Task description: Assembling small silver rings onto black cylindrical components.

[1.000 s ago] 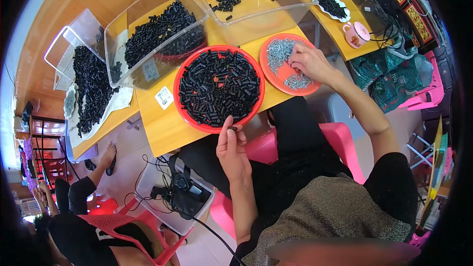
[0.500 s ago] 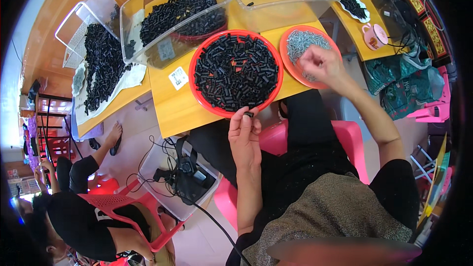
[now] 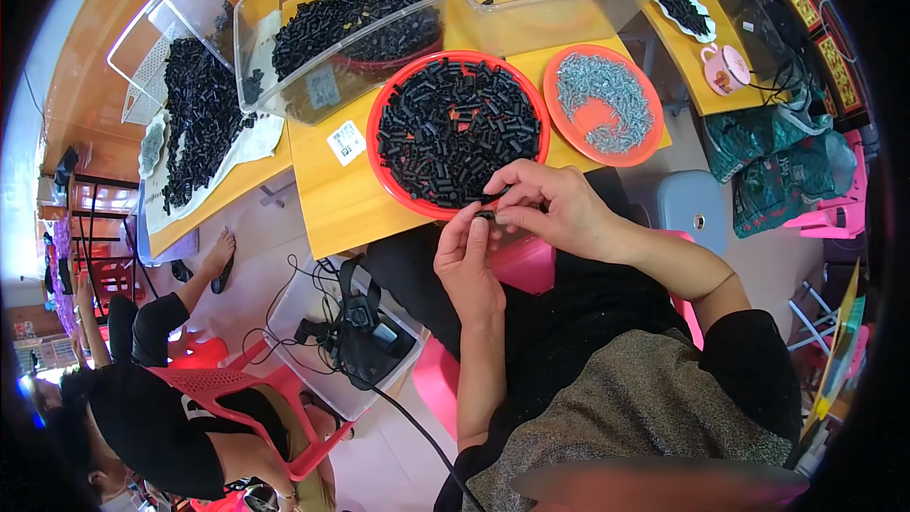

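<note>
My left hand pinches a small black plastic piece between thumb and fingers, just off the near rim of a red round basin. From the right, my right hand meets it, thumb and forefinger closed at the piece's right end. Whatever lies between those right fingertips is too small to make out. Many similar black pieces fill the basin. To its right sits an orange plate of small silver metal pieces that look like screws.
Clear plastic bins stand behind the basin, beside black pieces heaped on a white cloth. A pink mug and a white dish are far right. Another person sits on a red chair lower left; cables trail from a box.
My right hand has come from the orange plate, leftward and nearer, to the black piece in my left hand. The left hand stays almost in place.
</note>
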`<state>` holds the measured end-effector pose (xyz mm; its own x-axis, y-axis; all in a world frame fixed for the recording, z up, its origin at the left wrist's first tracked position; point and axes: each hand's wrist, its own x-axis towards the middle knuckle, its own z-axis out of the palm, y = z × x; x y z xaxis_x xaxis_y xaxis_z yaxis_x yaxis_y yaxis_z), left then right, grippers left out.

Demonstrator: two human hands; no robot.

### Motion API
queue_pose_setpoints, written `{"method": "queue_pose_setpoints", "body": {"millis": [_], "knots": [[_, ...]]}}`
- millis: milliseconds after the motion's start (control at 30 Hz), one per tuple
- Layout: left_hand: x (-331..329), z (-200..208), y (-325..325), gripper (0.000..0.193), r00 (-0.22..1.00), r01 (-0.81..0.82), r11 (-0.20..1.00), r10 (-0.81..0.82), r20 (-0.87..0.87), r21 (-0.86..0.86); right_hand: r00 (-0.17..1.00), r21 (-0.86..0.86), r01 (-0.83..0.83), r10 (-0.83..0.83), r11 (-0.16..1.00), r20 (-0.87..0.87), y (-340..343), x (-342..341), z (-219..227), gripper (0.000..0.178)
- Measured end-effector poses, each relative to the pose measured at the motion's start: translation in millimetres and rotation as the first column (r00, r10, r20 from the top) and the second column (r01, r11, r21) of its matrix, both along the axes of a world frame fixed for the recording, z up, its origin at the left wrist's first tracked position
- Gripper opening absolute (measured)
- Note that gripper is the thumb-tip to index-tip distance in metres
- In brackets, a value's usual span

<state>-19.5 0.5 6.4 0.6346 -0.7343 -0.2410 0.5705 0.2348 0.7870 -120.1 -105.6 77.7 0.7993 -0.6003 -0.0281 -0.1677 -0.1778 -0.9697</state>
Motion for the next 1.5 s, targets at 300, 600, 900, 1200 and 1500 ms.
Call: {"method": "queue_pose_setpoints", "body": {"millis": [300,600,900,1200,1500], "knots": [[-5.3,8.2,1.2,0.023,0.993,0.048,0.998,-0.052,-0.107,-0.041,0.991,0.188,0.049,-0.071,0.981,0.114,-0.2,-6.5,-16.2,0.027],[2.2,-7.6,-0.5,0.025,0.840,0.136,0.976,-0.205,-0.502,-0.171,0.993,-0.438,0.101,-0.120,0.893,-0.016,-74.4,29.7,-20.3,0.009],[15.2,-6.6,3.5,0.025,0.789,0.065,0.954,-0.228,-0.570,-0.292,0.776,-0.792,-0.349,-0.319,0.501,-0.544,-122.3,43.7,-38.5,0.006],[16.3,-7.5,2.2,0.024,0.775,0.003,0.955,-0.190,-0.603,-0.297,0.902,-0.773,-0.211,-0.187,0.598,-0.390,-123.1,48.2,-34.6,0.007],[18.4,-4.8,2.9,0.022,0.817,0.102,0.974,-0.198,-0.542,-0.203,0.964,-0.715,-0.083,-0.125,0.694,-0.233,-131.9,56.7,-33.4,0.010]]}}
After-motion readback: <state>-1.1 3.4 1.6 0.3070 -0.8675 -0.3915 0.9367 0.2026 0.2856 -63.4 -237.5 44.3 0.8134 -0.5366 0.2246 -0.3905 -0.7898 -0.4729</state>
